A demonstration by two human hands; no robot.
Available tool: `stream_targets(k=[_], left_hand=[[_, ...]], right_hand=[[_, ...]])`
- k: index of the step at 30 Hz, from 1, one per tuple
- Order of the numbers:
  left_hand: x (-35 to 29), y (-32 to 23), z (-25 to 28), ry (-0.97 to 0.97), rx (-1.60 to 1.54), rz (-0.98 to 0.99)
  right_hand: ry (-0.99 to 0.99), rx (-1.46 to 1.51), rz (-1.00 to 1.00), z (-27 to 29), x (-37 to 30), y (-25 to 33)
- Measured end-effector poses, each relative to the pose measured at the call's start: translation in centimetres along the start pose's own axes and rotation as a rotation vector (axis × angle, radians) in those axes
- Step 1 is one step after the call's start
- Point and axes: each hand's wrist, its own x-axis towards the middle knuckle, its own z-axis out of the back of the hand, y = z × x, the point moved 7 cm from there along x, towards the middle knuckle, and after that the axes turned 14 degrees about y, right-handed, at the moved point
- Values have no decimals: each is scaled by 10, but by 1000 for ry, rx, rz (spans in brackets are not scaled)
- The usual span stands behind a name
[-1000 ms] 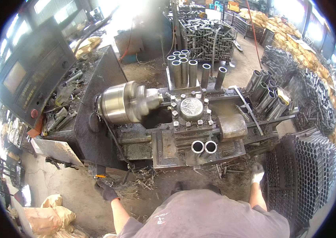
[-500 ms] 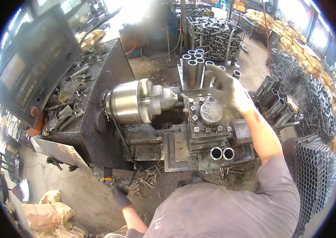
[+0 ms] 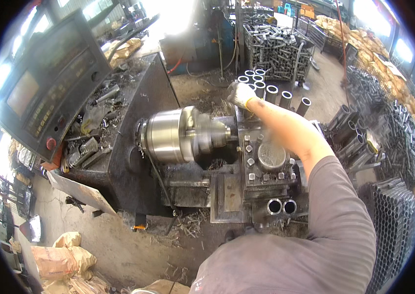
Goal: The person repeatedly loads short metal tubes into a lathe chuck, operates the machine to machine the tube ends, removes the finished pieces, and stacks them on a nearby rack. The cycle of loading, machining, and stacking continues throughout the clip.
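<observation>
My right hand (image 3: 240, 94), in a pale glove, reaches over the lathe to the near side of a cluster of upright metal tubes (image 3: 271, 91). Its fingers are curled closed; whether they hold anything is hidden. Left of and below that hand, the lathe's shiny chuck (image 3: 164, 136) has blurred jaws, and a short ring-shaped end (image 3: 227, 133) sticks out of it. Beneath my right forearm sits the tool post (image 3: 271, 156) with its square-headed bolts. Two tubes (image 3: 274, 206) stand on the near side of the tool post. My left hand is out of view.
A control panel (image 3: 45, 93) leans at the left. More tubes lie in a tilted bunch (image 3: 347, 132) at the right, above a honeycomb-like stack of tubes (image 3: 396, 230). A wire cage (image 3: 278, 54) of metal parts stands behind. Sacks (image 3: 60, 259) lie at lower left.
My right hand has swung left and farther away, to the standing tubes, and its fingers have curled. My left hand, in a dark glove, has left the view. The whole picture has shifted slightly.
</observation>
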Motion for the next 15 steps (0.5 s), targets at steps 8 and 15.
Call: stream_targets(k=[8,15], left_hand=[[43,-12,57,-159,-137,-175],[66,-51,111,-235,-447,-286]], right_hand=[[975,-31,235,-61,-46,41],[787,-66,229,-85,-62,20]])
